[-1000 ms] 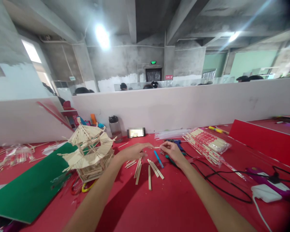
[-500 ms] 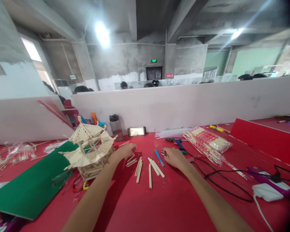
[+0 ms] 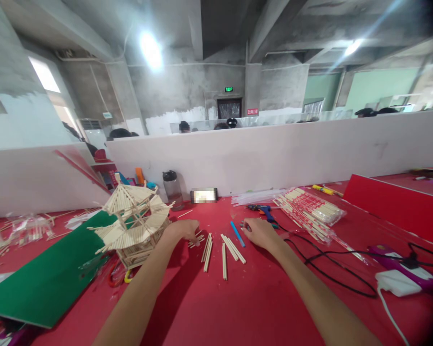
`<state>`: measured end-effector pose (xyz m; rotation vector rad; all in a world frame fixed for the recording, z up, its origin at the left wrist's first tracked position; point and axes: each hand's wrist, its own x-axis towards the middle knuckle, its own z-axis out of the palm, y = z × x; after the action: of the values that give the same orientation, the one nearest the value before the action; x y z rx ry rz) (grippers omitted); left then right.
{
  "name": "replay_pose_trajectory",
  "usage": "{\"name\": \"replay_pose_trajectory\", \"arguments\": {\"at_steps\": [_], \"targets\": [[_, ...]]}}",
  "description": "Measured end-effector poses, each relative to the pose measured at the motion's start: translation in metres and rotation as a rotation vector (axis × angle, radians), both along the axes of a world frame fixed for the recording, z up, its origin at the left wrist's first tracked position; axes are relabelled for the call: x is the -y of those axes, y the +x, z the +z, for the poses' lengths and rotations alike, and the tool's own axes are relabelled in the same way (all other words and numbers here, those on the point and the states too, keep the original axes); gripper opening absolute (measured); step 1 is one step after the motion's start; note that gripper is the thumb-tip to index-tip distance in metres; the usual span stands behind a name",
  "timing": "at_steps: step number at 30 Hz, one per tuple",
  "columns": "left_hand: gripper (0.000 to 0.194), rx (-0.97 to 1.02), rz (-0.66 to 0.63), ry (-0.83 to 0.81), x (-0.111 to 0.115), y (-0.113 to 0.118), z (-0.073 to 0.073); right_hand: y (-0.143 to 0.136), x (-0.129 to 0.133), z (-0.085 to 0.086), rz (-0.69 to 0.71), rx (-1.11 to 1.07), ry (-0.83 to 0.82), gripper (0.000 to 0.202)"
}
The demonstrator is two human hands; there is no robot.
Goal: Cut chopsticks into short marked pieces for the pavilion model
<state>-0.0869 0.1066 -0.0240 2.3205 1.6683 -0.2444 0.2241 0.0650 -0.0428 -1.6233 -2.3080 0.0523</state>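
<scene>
My left hand (image 3: 187, 230) reaches down at a small group of short sticks (image 3: 197, 239), fingers bent over them; whether it grips one is too small to tell. My right hand (image 3: 256, 232) rests by the blue pen (image 3: 237, 234), its fingers curled together, with something small and dark at the fingertips. Between the hands lie pale sticks in small bundles, one at the left (image 3: 207, 253), one upright in the middle (image 3: 224, 261) and one slanting at the right (image 3: 233, 248). A pagoda-like stick model (image 3: 137, 230) stands left of my left hand.
A blue glue gun (image 3: 265, 211) with a black cable lies beyond my right hand, near packed sticks (image 3: 310, 211). A bottle (image 3: 172, 190) and phone (image 3: 204, 195) stand by the partition (image 3: 238, 158). Left is a green board (image 3: 46, 269); right, a power strip (image 3: 400, 264) and red board (image 3: 397, 211).
My left hand has moved down and closer to me, onto the short sticks. My right hand has hardly moved.
</scene>
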Motion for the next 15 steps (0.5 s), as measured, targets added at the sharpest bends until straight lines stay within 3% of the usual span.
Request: {"name": "replay_pose_trajectory", "arguments": {"at_steps": [6, 15], "targets": [[0.005, -0.011, -0.007, -0.111, 0.003, 0.005, -0.002, 0.0, -0.001, -0.004, 0.029, -0.025, 0.021, 0.018], [0.004, -0.091, -0.02, -0.114, 0.011, 0.012, 0.008, -0.002, -0.001, -0.002, 0.049, -0.04, 0.012, 0.018]]}}
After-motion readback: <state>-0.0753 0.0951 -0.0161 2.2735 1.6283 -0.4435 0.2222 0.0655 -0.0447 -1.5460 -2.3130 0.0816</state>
